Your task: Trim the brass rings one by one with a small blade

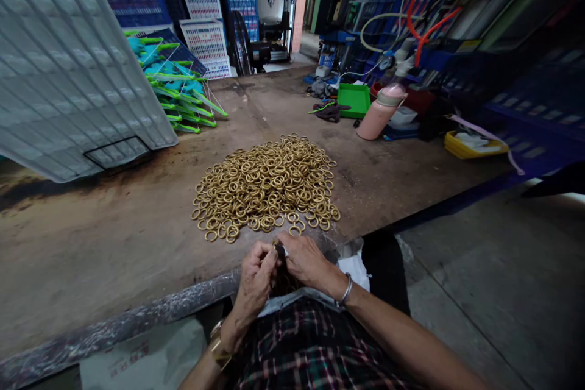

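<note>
A large heap of gold-coloured metal rings lies on the brown worktable just beyond my hands. My left hand is closed in a pinch at the table's front edge, its thumb and fingertips meeting those of the other hand. Across from it, my right hand is also closed, fingers bent around the same spot. A small dark piece shows between the fingertips, too little of it visible to name. Below the hands, a whitish bag or cloth spreads over the lap, with dark contents partly hidden by the hands.
On the left stands a big whitish plastic crate, with bright green and teal plastic pieces behind it. Toward the back right are a green tray, a pink bottle and a yellow tray. A black fan stands behind the table.
</note>
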